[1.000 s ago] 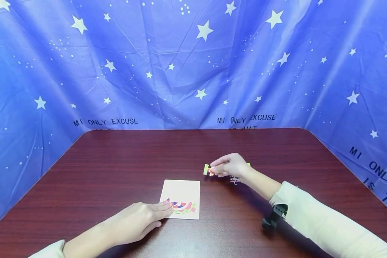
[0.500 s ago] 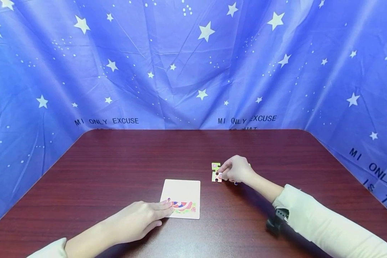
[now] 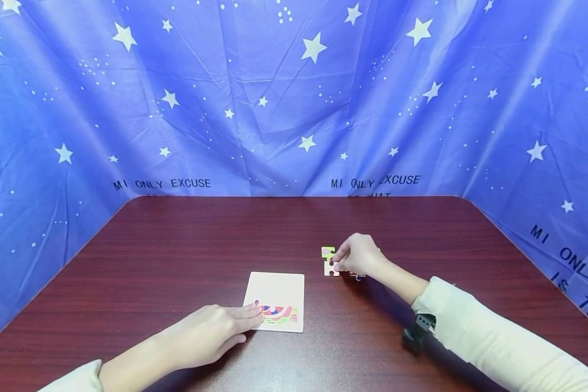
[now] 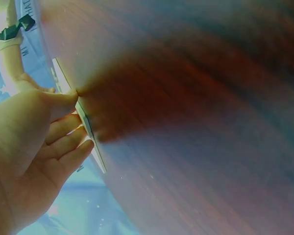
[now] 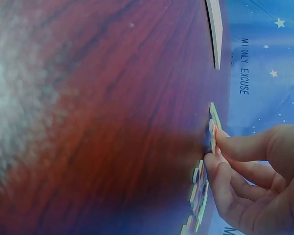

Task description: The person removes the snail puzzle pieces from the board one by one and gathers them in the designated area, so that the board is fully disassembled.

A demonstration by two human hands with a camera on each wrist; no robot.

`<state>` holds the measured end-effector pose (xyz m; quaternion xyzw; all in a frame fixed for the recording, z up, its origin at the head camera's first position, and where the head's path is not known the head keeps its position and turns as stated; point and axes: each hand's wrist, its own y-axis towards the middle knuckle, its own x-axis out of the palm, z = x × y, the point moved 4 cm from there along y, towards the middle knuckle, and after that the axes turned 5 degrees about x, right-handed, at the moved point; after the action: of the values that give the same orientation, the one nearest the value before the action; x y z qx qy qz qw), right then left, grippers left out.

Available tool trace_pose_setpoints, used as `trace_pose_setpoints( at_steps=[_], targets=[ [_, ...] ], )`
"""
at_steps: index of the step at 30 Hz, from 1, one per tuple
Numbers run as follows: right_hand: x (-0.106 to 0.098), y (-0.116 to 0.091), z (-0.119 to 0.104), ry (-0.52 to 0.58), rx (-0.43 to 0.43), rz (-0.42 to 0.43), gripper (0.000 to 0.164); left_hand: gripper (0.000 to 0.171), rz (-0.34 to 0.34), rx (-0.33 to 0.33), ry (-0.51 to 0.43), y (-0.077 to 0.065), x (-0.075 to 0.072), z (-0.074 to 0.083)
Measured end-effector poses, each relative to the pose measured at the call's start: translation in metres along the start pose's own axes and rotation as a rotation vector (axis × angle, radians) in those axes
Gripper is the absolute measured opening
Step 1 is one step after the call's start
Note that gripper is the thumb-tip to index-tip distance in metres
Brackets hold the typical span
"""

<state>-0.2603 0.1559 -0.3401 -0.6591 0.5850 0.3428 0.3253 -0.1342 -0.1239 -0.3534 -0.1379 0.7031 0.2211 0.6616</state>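
Note:
My left hand (image 3: pixel 215 332) rests its straight fingers on the lower left part of a white puzzle board (image 3: pixel 276 288), covering some of the coloured picture along its near side. In the left wrist view the thumb (image 4: pixel 63 102) lies close to the board's edge. To the right of the board, my right hand (image 3: pixel 360 256) pinches a pink puzzle piece (image 3: pixel 330 268) between thumb and index finger, low over the table. Just behind that piece lies a green puzzle piece (image 3: pixel 327 251). The right hand partly hides more pieces.
Several loose puzzle pieces (image 5: pixel 198 191) lie under and beside the right hand. The dark red wooden table (image 3: pixel 201 234) ends at a blue curtain (image 3: pixel 255 81) with white stars. A black strap device (image 3: pixel 418 332) sits at the right wrist.
My right hand has moved slightly right and nearer with the pink piece, then shifted it a touch further right. The green piece now shows behind it. The left hand has stayed put.

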Motion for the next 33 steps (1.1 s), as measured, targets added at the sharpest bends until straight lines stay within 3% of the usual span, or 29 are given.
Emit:
trace_pose_setpoints(
  at_steps=[5,15,33],
  targets=[
    [0.0003,0.001,-0.0005,-0.009,-0.037,0.005,0.006,0.044,-0.002,0.001,0.006,-0.0002,0.0,-0.0001],
    [0.0003,-0.0001,-0.0002,-0.054,-0.017,0.028,0.008,0.043,0.009,0.012,0.024,0.0002,0.0007,0.0001],
    [0.0045,0.002,-0.0024,-0.032,-0.124,0.007,0.007,0.043,0.022,0.014,0.0,0.0,0.0011,0.001]
  ],
)
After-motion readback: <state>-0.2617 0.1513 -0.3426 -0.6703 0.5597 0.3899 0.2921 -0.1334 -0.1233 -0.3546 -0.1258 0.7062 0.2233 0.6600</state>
